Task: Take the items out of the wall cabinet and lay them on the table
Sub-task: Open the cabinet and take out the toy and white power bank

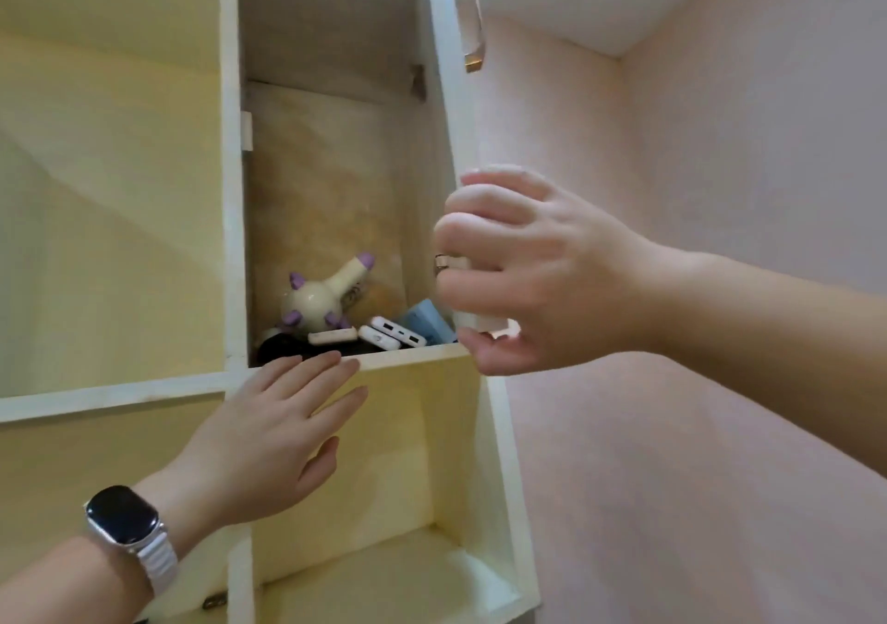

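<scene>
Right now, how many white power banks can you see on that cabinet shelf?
3. One white rectangular power bank with ports facing out, another just left of it, and a slimmer one beside the cream-and-purple toy. More may be hidden behind the right hand.

we can't tell what the black item (278, 348) is, half hidden behind the shelf edge (413, 355) & left hand (269, 436). right hand (523, 273) covers most of the white object (487, 323). blue box (427, 321) partly blocked; cabinet door (444, 71) cut off at top.
</scene>
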`<action>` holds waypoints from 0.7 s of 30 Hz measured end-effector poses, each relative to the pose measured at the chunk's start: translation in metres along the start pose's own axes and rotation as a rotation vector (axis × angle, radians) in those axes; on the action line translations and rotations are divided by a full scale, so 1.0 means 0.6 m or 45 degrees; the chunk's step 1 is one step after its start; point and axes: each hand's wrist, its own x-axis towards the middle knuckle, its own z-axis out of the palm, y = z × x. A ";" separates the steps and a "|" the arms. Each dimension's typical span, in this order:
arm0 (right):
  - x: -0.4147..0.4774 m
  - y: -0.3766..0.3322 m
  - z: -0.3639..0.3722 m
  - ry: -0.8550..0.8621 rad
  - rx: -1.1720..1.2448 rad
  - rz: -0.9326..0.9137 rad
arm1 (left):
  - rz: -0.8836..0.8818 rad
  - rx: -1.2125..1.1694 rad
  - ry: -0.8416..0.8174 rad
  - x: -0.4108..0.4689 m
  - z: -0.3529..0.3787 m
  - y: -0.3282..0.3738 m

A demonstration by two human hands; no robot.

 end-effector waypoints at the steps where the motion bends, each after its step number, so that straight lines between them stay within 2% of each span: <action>1: -0.024 0.009 -0.009 -0.014 -0.043 0.035 | 0.002 -0.009 0.014 0.000 0.003 -0.001; 10: -0.180 0.066 -0.036 -0.382 -0.208 0.215 | -0.028 -0.103 0.095 0.003 0.031 -0.006; 17: -0.183 0.030 -0.023 -0.311 -0.290 0.390 | -0.011 -0.099 0.103 0.005 0.018 0.000; 21: -0.152 -0.024 -0.008 -0.304 -0.160 0.432 | -0.012 -0.114 0.074 0.005 0.008 0.002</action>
